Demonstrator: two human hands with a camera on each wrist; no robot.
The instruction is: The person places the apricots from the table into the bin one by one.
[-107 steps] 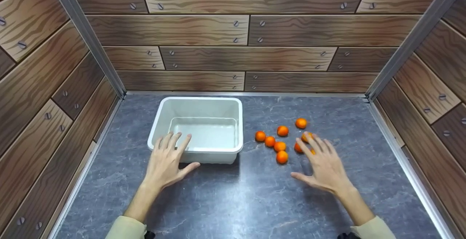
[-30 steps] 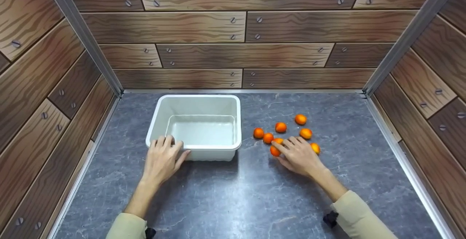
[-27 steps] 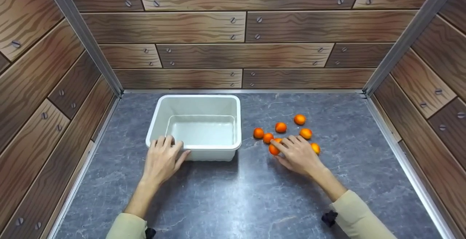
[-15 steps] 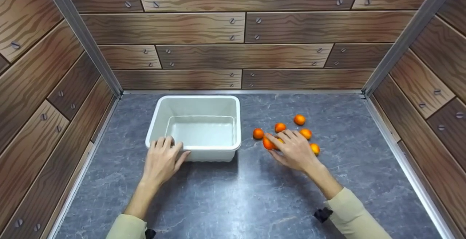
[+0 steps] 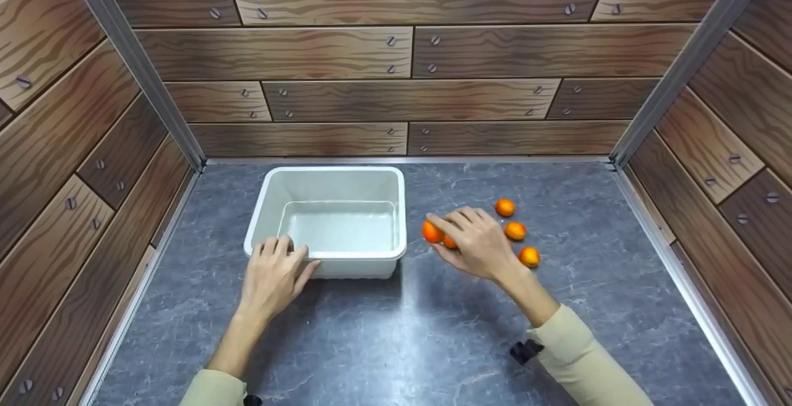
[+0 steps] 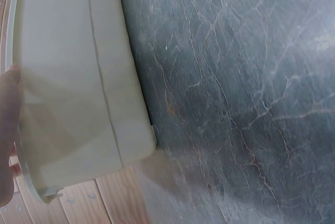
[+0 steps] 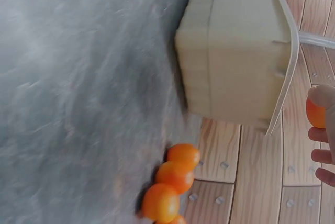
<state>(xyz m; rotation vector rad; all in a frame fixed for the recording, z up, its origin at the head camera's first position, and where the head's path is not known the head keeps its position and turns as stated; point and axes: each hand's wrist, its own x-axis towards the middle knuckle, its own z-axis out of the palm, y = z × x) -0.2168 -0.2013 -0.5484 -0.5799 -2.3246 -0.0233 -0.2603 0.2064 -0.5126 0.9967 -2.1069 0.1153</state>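
Observation:
A white plastic tub [image 5: 349, 268] stands on the left half of the table. My left hand [image 5: 270, 282] grips its near rim, fingers over the inside and thumb outside. In the left wrist view, that tub's outer wall [image 6: 63, 67] fills the left side. To the right of the tub, my right hand [image 5: 479, 245] pinches a tangerine [image 5: 432, 231] between thumb and fingers. The right wrist view shows the held tangerine [image 7: 315, 114] raised off the table. Another tangerine [image 5: 450, 242] shows beneath this hand; more of the group is hidden by it.
Three loose tangerines, the nearest one [image 5: 529, 257] included, lie right of the right hand. Others [image 7: 160, 203] lie close together in the right wrist view. Wood-patterned walls [image 5: 408, 99] enclose the grey marbled table [image 5: 371, 344] at the back and sides.
The left hand has come down from hovering and taken hold of the tub's rim. The right hand has closed on a tangerine, lifted it and moved left toward the tub.

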